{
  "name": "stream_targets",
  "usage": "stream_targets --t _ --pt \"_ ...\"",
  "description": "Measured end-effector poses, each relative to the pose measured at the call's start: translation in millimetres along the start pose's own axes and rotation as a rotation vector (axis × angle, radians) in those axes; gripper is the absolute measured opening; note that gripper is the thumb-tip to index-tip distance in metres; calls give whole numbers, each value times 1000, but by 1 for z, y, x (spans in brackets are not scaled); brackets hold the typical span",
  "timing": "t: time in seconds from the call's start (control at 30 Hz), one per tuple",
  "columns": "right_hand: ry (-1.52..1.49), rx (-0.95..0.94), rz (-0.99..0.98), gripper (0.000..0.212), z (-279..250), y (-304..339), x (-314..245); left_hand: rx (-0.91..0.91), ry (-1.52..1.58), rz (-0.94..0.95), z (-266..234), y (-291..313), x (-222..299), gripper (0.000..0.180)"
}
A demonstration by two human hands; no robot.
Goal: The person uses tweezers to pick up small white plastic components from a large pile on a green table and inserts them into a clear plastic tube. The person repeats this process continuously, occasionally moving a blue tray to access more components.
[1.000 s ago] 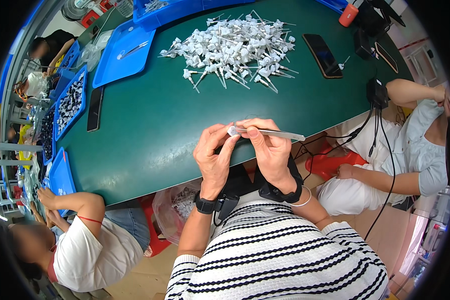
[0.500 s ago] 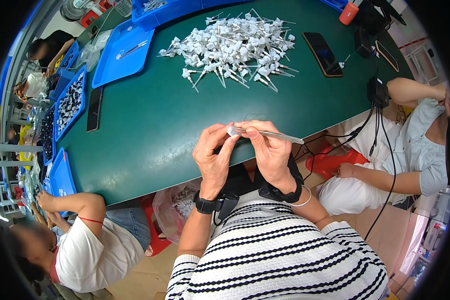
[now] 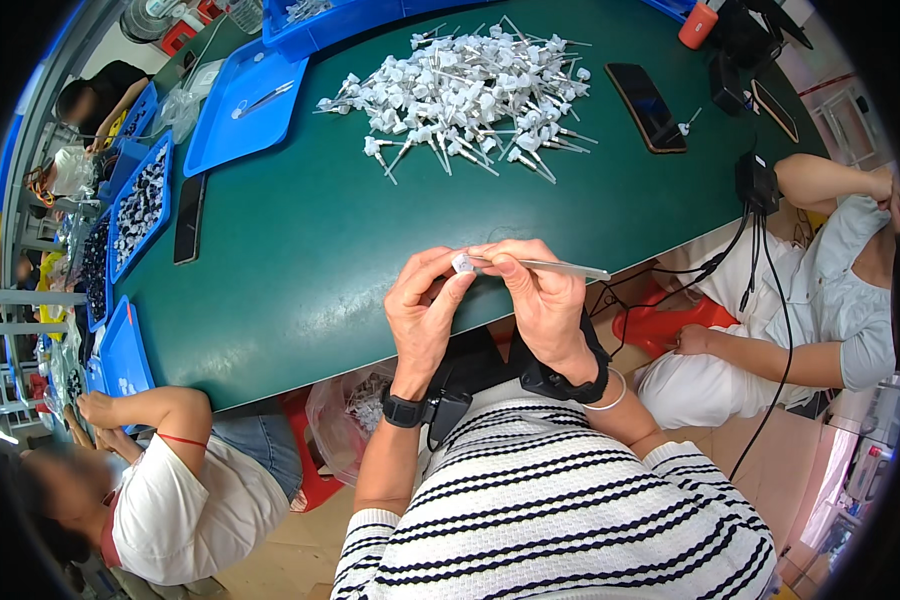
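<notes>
In front of my chest, over the table's near edge, both hands meet at a small white plastic piece [image 3: 462, 263]. My left hand [image 3: 422, 305] pinches this piece between thumb and fingertips. My right hand [image 3: 542, 300] is closed round slim metal tweezers [image 3: 576, 269], whose back end sticks out to the right. The tips of the tweezers reach toward the white piece; fingers hide whether they touch it. Farther back on the green table [image 3: 340, 260] lies a heap of white plastic nozzle-like parts with thin stems [image 3: 470, 95].
A blue tray [image 3: 205, 145] with another pair of tweezers [image 3: 265, 100] lies at the back left, near a phone [image 3: 188, 222]. A second phone [image 3: 646, 110] is right of the heap. Black cables [image 3: 715, 265] hang at the right edge. People sit on both sides.
The white piece has turned slightly between my left fingertips. Both hands have shifted only a little, and the tweezers stay in my right hand.
</notes>
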State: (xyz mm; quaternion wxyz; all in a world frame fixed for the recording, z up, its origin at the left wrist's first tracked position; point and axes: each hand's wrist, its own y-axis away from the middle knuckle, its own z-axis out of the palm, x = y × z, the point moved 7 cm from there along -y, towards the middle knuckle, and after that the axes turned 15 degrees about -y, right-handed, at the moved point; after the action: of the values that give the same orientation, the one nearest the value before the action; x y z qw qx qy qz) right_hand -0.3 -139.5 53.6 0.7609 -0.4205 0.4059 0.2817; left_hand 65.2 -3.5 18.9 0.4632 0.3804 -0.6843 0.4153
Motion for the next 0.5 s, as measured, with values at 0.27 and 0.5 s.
stream_targets --t 0.27,0.5 --pt "7 -26 -4 12 0 -2 -2 -52 62 -45 1 0 -3 21" --pt "55 -72 -11 11 0 -5 -4 -77 84 -67 2 0 -4 22"
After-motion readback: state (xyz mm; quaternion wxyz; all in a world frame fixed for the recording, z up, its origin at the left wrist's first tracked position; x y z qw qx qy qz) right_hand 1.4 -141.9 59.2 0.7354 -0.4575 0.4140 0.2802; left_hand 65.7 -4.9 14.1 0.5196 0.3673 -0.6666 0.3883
